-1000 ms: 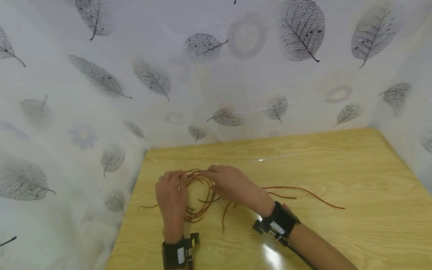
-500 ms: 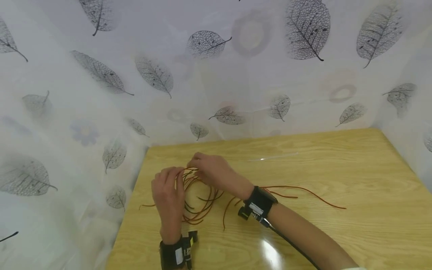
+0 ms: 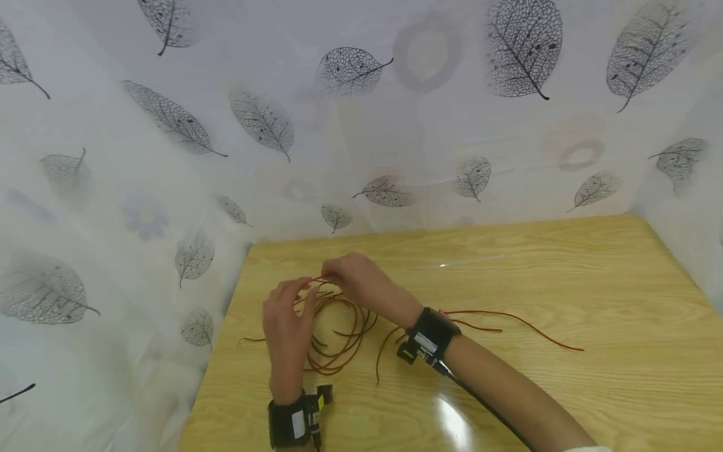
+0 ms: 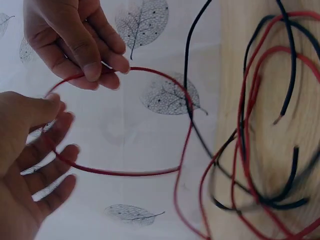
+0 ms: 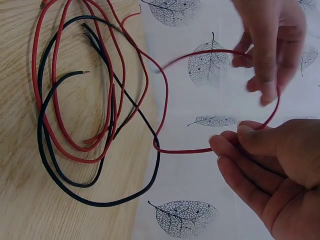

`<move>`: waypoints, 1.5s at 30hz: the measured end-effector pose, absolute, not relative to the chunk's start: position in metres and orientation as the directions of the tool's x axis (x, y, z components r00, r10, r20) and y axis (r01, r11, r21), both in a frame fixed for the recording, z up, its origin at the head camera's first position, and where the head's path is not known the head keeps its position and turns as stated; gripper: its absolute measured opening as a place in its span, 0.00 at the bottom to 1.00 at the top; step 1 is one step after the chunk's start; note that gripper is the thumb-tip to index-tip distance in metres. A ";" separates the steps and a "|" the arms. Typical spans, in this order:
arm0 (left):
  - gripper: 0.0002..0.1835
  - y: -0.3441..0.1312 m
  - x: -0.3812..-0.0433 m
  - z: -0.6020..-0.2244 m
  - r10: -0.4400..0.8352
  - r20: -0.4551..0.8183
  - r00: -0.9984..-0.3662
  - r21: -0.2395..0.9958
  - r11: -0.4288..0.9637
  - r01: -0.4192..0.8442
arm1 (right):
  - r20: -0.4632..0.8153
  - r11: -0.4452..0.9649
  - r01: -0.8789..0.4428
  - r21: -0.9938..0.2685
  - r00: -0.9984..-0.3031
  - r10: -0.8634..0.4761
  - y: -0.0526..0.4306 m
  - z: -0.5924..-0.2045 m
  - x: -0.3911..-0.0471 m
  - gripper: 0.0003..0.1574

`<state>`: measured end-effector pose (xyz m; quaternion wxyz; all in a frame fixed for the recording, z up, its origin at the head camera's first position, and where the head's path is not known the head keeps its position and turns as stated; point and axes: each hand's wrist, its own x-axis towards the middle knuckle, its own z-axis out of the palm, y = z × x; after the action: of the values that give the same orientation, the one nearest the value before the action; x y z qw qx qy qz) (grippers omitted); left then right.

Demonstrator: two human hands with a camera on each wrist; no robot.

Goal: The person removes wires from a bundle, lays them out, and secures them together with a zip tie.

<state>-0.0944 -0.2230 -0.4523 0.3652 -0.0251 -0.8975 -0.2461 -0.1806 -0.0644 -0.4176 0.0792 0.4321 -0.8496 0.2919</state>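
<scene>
My right hand [image 3: 367, 285] pinches a red wire [image 5: 190, 151] between thumb and fingertips, above the far side of a loose coil. Left of it, my left hand [image 3: 285, 333] holds the same wire loosely, its thumb and fingers curled about it and the other fingers spread. The wire bows in a raised loop between and beyond both hands. Below, a tangle of red wires [image 4: 260, 75] and black wires [image 5: 100, 204] lies in rings on the wooden table, with some bare ends showing. In the head view the hands partly hide the coil's far side.
Loose red strands [image 3: 525, 321] stretch right, partly behind the right wrist. A short wire end [image 3: 251, 339] pokes out left of the left hand. A thin clear strip [image 3: 469, 261] lies toward the back of the table. A leaf-patterned sheet [image 3: 423, 144] encloses the table.
My right hand has moved up and left to the coil's far side, then slightly right. The left hand has risen a little, and its thumb has parted more from the fingers.
</scene>
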 end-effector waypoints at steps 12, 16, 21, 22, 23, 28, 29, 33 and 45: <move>0.17 -0.237 -0.109 -0.517 -0.243 0.402 -0.883 0.497 0.868 -0.013 | 0.478 0.398 -0.750 -0.529 -0.651 -0.590 -0.049 -0.407 -0.180 0.06; 0.19 -0.241 -0.107 -0.526 -0.215 0.386 -0.897 0.454 0.891 -0.018 | 0.521 0.348 -0.741 -0.574 -0.659 -0.543 -0.038 -0.401 -0.183 0.06; 0.14 -0.251 -0.105 -0.530 -0.224 0.389 -0.894 0.436 0.899 -0.036 | 0.555 0.322 -0.719 -0.616 -0.686 -0.471 -0.020 -0.396 -0.189 0.06; 0.13 -0.253 -0.105 -0.530 -0.233 0.391 -0.890 0.433 0.900 -0.046 | 0.562 0.325 -0.714 -0.620 -0.693 -0.451 -0.015 -0.395 -0.190 0.06; 0.11 -0.256 -0.104 -0.531 -0.240 0.396 -0.887 0.429 0.902 -0.053 | 0.569 0.321 -0.709 -0.628 -0.700 -0.433 -0.011 -0.394 -0.191 0.06; 0.06 -0.266 -0.098 -0.529 -0.301 0.350 -0.887 0.463 0.879 -0.116 | 0.618 0.297 -0.701 -0.648 -0.712 -0.334 0.012 -0.391 -0.197 0.07; 0.06 -0.268 -0.097 -0.528 -0.312 0.338 -0.888 0.476 0.870 -0.125 | 0.627 0.289 -0.702 -0.651 -0.712 -0.316 0.017 -0.391 -0.198 0.07; 0.08 -0.276 -0.091 -0.526 -0.356 0.292 -0.888 0.511 0.842 -0.169 | 0.634 0.289 -0.681 -0.673 -0.732 -0.250 0.035 -0.389 -0.201 0.07; 0.10 -0.292 -0.083 -0.523 -0.390 0.270 -0.880 0.532 0.823 -0.201 | 0.604 0.461 -0.591 -0.662 -0.785 -0.140 0.115 -0.387 -0.195 0.07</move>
<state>-0.0829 -0.2916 -0.5230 0.1870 0.1576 -0.9361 -0.2527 -0.1952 0.1150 -0.3871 0.2407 0.2228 -0.8200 0.4690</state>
